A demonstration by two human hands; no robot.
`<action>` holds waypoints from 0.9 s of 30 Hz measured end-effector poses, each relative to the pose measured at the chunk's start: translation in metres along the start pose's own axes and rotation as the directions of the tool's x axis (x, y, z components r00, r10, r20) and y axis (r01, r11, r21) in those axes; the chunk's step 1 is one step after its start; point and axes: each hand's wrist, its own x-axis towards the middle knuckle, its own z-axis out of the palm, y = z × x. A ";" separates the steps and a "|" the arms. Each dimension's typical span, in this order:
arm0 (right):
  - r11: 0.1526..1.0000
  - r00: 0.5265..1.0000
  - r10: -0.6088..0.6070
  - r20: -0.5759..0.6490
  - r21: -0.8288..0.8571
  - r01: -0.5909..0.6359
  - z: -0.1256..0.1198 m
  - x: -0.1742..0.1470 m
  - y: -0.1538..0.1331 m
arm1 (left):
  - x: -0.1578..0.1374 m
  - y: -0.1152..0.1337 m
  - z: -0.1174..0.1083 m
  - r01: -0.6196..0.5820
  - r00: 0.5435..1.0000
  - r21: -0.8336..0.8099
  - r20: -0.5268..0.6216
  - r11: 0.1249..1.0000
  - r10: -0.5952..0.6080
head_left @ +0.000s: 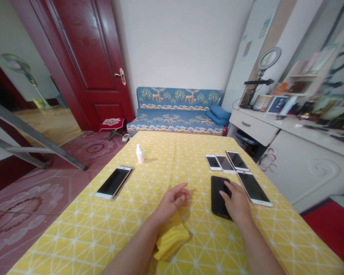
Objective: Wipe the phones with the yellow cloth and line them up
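Note:
A black smartphone [218,198] lies at the right of the table, with my right hand [238,202] at its right edge. The thumb and forefinger reach over the phone's dark face; the other fingers are mostly hidden. Left of it, my left hand [173,202] hovers over the tablecloth, forefinger stretched out and the others loosely bent, nothing in it. Under my left wrist is a crumpled yellow cloth [172,238]. Close to my right hand lie a large white smartphone [254,188], a small white phone [213,162], another white phone [225,164] and a dark-screened phone [237,160].
On the left of the yellow patterned table [83,229] lie stacked smartphones [114,183], with a small white bottle [140,154] behind them. A blue sofa [177,114] stands beyond the table. To the right is a cluttered white dresser [301,160]; metal ladder legs [60,152] stand left.

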 end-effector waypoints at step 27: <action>0.876 0.993 0.004 0.121 -0.479 0.055 0.007 0.005 0.014 | 0.003 -0.003 -0.003 0.033 0.999 0.006 0.005 0.999 -0.034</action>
